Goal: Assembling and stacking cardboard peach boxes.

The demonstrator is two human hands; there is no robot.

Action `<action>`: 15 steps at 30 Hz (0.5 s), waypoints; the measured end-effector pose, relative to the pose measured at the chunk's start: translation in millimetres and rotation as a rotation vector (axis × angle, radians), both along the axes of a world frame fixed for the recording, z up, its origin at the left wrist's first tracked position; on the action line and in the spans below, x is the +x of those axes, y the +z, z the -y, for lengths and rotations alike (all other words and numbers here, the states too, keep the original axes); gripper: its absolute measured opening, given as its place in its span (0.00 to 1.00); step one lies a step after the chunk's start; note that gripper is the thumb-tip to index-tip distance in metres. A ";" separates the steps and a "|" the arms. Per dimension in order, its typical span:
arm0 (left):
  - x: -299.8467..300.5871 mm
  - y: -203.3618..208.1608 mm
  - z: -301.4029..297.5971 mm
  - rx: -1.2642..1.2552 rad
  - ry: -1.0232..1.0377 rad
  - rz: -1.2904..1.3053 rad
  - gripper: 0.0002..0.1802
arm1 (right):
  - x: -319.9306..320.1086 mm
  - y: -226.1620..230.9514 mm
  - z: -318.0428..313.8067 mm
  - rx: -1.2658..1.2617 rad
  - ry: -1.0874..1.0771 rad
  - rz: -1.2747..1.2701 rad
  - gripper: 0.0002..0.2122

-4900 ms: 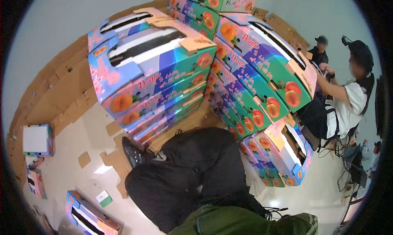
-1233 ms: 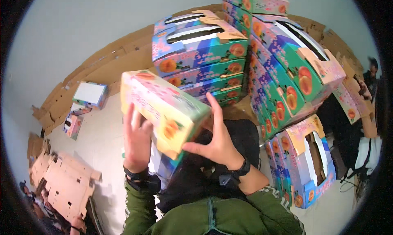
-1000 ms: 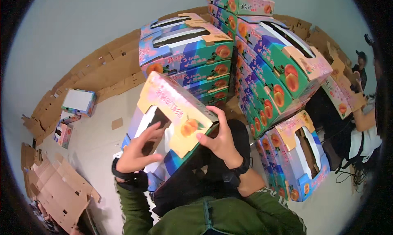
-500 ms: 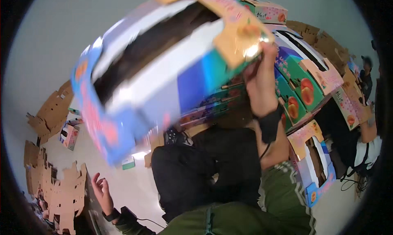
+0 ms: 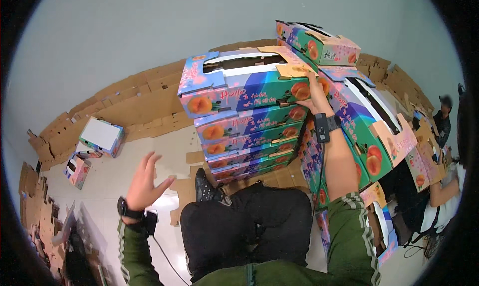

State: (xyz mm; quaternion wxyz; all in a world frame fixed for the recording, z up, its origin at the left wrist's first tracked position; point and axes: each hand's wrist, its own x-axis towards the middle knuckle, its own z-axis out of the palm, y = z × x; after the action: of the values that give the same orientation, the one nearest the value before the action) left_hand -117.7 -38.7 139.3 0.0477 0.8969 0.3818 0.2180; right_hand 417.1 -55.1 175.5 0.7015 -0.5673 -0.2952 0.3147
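A printed cardboard fruit box [image 5: 234, 94], blue, pink and green with peach pictures and a long slot in its top, sits on a stack of matching boxes [image 5: 252, 136] in front of me. My right hand [image 5: 316, 99] is on its right end corner, thumb and fingers closed round the edge by the orange flap. What the fingers do underneath is partly hidden. My left hand [image 5: 144, 181] hangs in the air to the left of the stack, fingers apart, holding nothing.
More peach boxes [image 5: 371, 121] are stacked close on the right, with another box [image 5: 324, 46] higher behind. Flattened cardboard [image 5: 144, 99] lines the wall. A few small boxes [image 5: 102, 136] stand on the floor at left. A co-worker [image 5: 444, 191] handles a box at far right.
The box came down from the tilted, raised position in my right hand and now rests level on the stack. My left hand has risen and moved inward.
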 end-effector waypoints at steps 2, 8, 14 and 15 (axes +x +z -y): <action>30.5 8.0 -24.2 0.011 -0.062 0.133 0.45 | 0.4 -0.8 0.2 0.007 0.118 0.053 0.41; 119.4 4.5 -93.5 -0.101 -0.070 0.537 0.56 | 4.5 6.5 -1.9 -0.195 0.000 0.133 0.44; 166.0 -25.1 -92.5 0.035 -0.038 0.738 0.53 | -2.6 12.2 5.8 -0.411 -0.246 0.581 0.39; 169.0 -27.4 -90.7 0.028 -0.047 0.740 0.53 | 13.0 1.3 2.9 -0.417 -0.256 0.580 0.39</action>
State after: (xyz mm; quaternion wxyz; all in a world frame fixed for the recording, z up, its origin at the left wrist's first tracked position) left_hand 51.2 52.0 111.9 0.1750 0.7666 0.3149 0.5315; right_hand 430.1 -58.0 176.8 0.4918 -0.7957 -0.3377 0.1043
